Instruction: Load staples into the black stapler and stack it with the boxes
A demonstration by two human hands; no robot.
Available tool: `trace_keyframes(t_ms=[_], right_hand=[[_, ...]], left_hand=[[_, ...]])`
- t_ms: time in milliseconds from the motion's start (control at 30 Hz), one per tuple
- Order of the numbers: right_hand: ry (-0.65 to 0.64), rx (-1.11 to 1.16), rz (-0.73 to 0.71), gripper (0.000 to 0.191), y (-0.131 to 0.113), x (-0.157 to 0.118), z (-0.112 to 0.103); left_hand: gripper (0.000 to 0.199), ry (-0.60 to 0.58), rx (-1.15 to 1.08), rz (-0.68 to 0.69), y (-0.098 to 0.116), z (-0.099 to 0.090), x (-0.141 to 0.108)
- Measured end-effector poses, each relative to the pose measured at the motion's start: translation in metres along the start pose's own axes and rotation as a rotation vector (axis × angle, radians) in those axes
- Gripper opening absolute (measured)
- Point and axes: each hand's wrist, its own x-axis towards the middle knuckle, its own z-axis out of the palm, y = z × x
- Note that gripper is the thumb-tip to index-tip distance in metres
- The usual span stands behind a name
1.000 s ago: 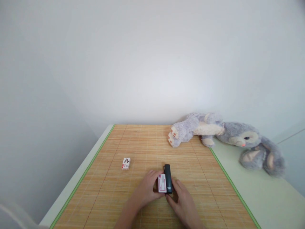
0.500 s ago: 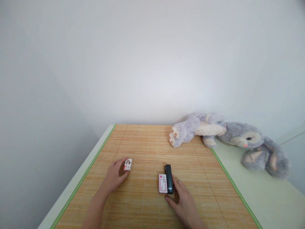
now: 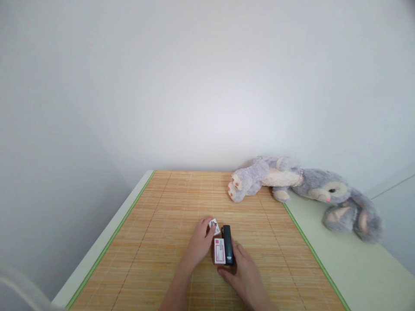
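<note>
The step in hand looks to be holding the small box [image 3: 216, 229] close to the far end of the bigger box [image 3: 219, 252] and the stapler [image 3: 228, 245]. The left hand [image 3: 198, 242] has its grip closed on the small box, thumb nearest the camera. The right hand [image 3: 247, 273] has a half-open grip, fingers along the stapler's right side and thumb near its near end; whether it presses, I cannot tell. Stapler and bigger box lie side by side, apparently touching, on the mat [image 3: 155, 268], well in from both green edges. The next move seems to call for a light pinch and a steady right hand.

The stapler is long, dark and smooth, probably plastic; both boxes look like printed card, the bigger one white with a pinkish-red border. The mat is thin slatted bamboo, bound in green cloth, on a pale, flat counter [image 3: 356, 250]. A plush rabbit [image 3: 282, 177], grey and fluffy, sprawls over the mat's far right corner onto the bare counter.
</note>
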Motion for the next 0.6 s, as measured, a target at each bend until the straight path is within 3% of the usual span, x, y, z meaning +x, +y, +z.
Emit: trace_keyframes(t_ms=[200, 333, 500, 600], right_hand=[[0.009, -0.004, 0.048, 0.077, -0.017, 0.004, -0.007], [0.005, 0.004, 0.06, 0.077, -0.022, 0.004, -0.008], [-0.031, 0.069, 0.045, 0.096, -0.016, 0.007, -0.008], [-0.064, 0.1, 0.065, 0.104, -0.015, 0.01, -0.01]], left_hand=[[0.039, 0.069, -0.019, -0.045, 0.002, 0.027, -0.006], [0.041, 0.122, -0.034, -0.087, -0.001, 0.034, -0.009], [0.052, 0.256, -0.071, -0.164, 0.005, 0.035, -0.023], [0.056, 0.255, -0.258, -0.252, 0.009, 0.046, -0.037]])
